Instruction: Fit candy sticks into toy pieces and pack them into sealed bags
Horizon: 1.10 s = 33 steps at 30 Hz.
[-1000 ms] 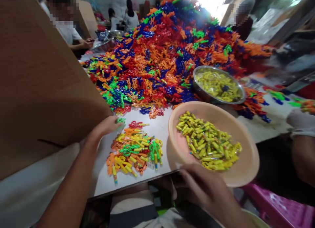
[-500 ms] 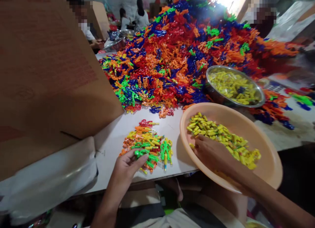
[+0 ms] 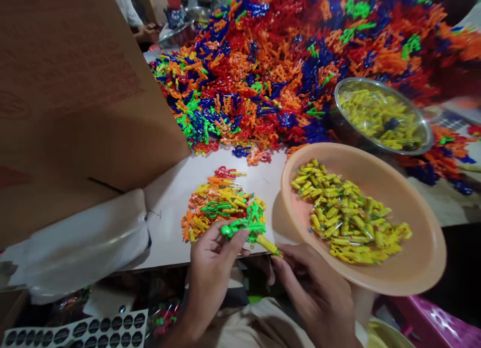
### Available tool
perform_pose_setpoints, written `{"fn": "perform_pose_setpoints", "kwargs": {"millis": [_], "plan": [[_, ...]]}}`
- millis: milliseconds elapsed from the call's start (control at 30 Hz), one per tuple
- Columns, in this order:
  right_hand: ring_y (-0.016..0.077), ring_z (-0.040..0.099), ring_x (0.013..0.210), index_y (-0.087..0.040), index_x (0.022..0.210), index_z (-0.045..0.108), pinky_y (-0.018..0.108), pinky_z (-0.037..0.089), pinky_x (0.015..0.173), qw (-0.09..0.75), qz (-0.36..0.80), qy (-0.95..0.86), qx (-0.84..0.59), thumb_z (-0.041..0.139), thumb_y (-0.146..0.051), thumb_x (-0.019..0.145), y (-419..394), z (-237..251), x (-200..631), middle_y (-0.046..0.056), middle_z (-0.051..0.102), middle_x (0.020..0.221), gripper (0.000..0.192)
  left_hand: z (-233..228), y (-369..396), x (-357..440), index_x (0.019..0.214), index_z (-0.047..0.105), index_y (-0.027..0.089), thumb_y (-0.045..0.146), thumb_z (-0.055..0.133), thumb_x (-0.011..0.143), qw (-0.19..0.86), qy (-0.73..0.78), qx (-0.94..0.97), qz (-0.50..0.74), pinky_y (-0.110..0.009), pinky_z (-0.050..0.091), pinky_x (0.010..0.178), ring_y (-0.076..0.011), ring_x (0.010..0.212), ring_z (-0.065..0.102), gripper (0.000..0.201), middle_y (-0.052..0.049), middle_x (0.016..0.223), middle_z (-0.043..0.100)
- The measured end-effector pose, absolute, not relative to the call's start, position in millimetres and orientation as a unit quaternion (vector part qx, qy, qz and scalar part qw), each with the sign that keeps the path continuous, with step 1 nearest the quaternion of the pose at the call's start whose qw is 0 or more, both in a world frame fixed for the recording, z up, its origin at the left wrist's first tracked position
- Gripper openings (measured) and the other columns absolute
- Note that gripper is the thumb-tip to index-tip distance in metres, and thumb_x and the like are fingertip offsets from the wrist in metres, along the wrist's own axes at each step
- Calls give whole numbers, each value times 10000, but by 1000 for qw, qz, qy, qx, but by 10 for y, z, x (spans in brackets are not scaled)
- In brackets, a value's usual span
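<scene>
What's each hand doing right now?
Left hand: closed on a green plastic piece.
Right hand: pinching a yellow tube against that piece.

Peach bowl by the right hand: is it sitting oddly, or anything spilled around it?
The peach bowl looks tilted and hangs past the table edge, its near rim off the table; what supports it is hidden. The yellow pieces stay inside, none spilled. A single dark blue piece lies among the yellow ones in the metal bowl.
</scene>
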State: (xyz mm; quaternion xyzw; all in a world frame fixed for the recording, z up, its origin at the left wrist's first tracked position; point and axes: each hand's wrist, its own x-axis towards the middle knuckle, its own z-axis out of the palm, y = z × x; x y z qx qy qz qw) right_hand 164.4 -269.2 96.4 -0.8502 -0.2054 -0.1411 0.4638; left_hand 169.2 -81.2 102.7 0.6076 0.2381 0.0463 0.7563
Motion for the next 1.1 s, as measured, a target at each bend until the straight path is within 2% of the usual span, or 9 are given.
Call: {"fn": "perform_pose_setpoints", "kwargs": {"millis": [333,433,533,600,700,867,933,1033,1100], "plan": [[167,752,751,-231,1338,778,260,647,721,494,-144,-215,-830,716,-104,1088,-2634,891,1583,42,796,931,287,1008,-828,1616,911,814,237,546,940,832,717,209,664,42,-275,673,607,-213,660,775,342,-20,762,804],[182,774,793,-228,1285,806,275,661,747,509,-131,-190,-829,724,-150,1098,-2634,881,1610,56,813,952,219,1000,-805,1617,918,797,237,586,945,821,724,214,655,31,-276,655,583,-204,607,743,391,-5,702,763],[186,784,783,-220,1178,832,266,652,696,558,-71,-144,-814,734,-275,1118,-2633,837,1664,57,822,951,127,951,-783,1628,919,771,224,628,954,812,740,215,637,13,-265,635,564,-184,554,724,456,1,689,754],[176,762,713,-214,1135,834,251,621,622,586,-29,-120,-801,735,-355,1124,-2631,800,1682,41,814,893,173,890,-759,1637,932,764,215,641,956,816,751,211,625,-2,-267,639,573,-180,556,734,482,-12,740,785],[168,747,672,-213,1156,824,236,593,582,570,-6,-106,-814,729,-384,1129,-2670,790,1669,25,809,850,198,793,-674,1671,1005,772,202,638,952,835,758,213,616,-8,-276,657,614,-192,605,772,502,-26,813,813],[171,791,823,-256,1226,791,248,608,713,425,-106,-163,-884,660,-331,1156,-3048,995,1799,65,842,1127,166,732,-381,1869,1210,756,207,629,944,839,689,232,683,69,-281,646,609,-197,608,782,592,-17,902,812],[182,775,761,-252,1178,780,274,562,654,312,-105,-148,-933,620,-381,1165,-3288,1079,1980,69,835,1092,207,721,-243,1977,1237,742,217,628,906,871,640,232,723,116,-286,646,626,-215,665,802,574,-21,927,807],[255,773,680,-222,1001,770,326,399,537,73,-13,-128,-989,609,-412,1130,-3583,1069,2315,92,815,891,281,685,-26,2117,1279,723,235,576,805,957,550,196,793,173,-339,673,800,-278,967,838,476,-76,1114,818],[315,812,730,-198,1024,779,335,328,539,-37,70,-146,-986,613,-348,1106,-3680,971,2500,120,823,861,238,665,119,2210,1297,719,234,507,745,991,442,152,858,213,-426,652,986,-328,1190,783,410,-127,1275,795]]}}
